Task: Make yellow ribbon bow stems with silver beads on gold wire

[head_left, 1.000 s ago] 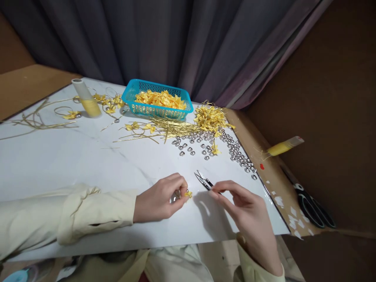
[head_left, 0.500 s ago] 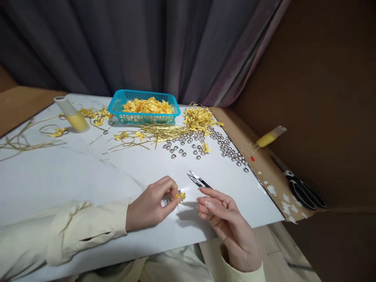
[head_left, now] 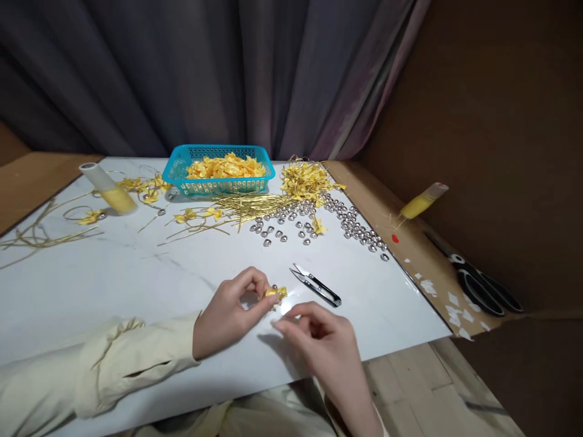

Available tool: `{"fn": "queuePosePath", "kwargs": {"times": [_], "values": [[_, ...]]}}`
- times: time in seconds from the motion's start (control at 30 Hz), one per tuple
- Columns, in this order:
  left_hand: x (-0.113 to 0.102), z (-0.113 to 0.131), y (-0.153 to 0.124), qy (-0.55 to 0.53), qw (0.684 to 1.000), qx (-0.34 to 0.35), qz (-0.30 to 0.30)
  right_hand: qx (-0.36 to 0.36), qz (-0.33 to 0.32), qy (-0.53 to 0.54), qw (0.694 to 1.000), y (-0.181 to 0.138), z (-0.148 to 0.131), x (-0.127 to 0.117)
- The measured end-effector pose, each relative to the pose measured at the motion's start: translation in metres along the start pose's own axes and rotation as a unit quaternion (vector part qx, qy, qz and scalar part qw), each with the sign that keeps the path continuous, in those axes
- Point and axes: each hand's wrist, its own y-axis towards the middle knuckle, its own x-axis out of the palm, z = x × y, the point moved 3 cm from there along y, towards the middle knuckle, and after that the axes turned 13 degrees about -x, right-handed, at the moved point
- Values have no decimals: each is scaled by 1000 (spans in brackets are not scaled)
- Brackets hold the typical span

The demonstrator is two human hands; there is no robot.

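My left hand [head_left: 230, 315] rests on the white table [head_left: 113, 279] and pinches a small yellow ribbon bow [head_left: 276, 293] between thumb and fingers. My right hand [head_left: 321, 346] sits just to the right and below it, fingers curled inward, fingertips close to the bow; whether it grips anything is hidden. Small black thread snips [head_left: 317, 285] lie on the table just right of the bow, touched by neither hand.
A blue basket [head_left: 218, 170] of yellow bows stands at the back. Gold wires [head_left: 248, 205], a pile of bows [head_left: 306, 179] and several silver beads [head_left: 359, 229] lie behind the hands. A yellow spool [head_left: 108, 189] is at back left. Black scissors [head_left: 483, 285] lie on the right.
My right hand let go of the snips and moved left and down toward the bow. My left hand stayed put with the bow. The view shifted slightly.
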Motion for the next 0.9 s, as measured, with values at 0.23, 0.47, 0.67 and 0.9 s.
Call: {"fn": "queuePosePath", "kwargs": {"times": [0.23, 0.47, 0.67, 0.9], "values": [[-2, -2, 2, -36, 999, -30, 10, -197, -16, -277, 940, -1, 3, 27], [-2, -3, 1, -22, 1000, -14, 17, -252, -32, -368, 895, 2, -3, 31], [-2, -5, 1, -25, 999, -15, 14, -269, -41, -362, 892, 3, -8, 34], [-1, -5, 1, -32, 999, -12, 14, -267, -54, -348, 897, 2, -5, 33]]}}
